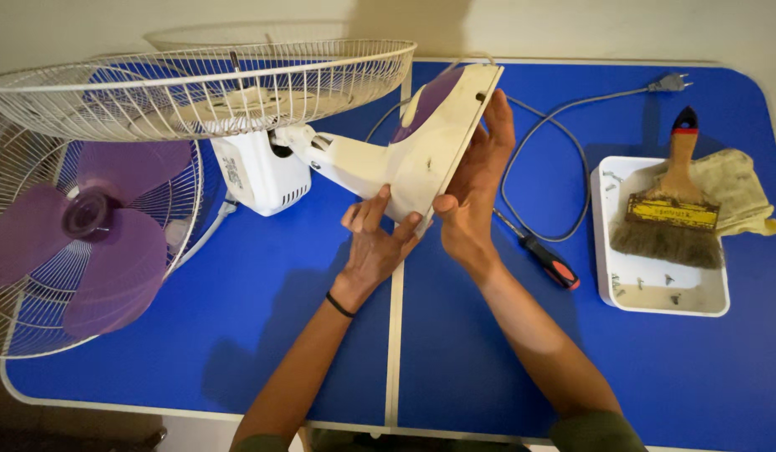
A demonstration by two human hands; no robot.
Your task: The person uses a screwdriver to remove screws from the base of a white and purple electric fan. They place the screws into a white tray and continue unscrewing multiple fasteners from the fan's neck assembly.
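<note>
I hold the fan base (pixel 421 155) up off the blue table (pixel 237 310), near the middle of the frame. It is cream-white plastic, a little yellowed and smudged, flaring from a narrow neck into a broad flat foot whose edge is turned toward me, with a small hole showing near its top. Its long axis runs on a slant, from the neck at the centre left up to the foot's top corner at the upper middle of the frame (the flat underside faces right, toward my palm). The neck joins the white motor housing (pixel 262 176), which lies on the table under the wire fan guard (pixel 195 88) in the upper left.

My left hand (pixel 373 243) grips the lower edge of the base, fingers curled onto it. My right hand (pixel 476 184) lies flat and open against the underside, thumb hooked at the bottom corner.

A purple fan blade (pixel 95 243) sits in the other guard half at the far left. A red-handled screwdriver (pixel 543 259) lies just right of my right wrist, and a brush (pixel 668 213) rests in a white tray (pixel 622 293) at the right.
</note>
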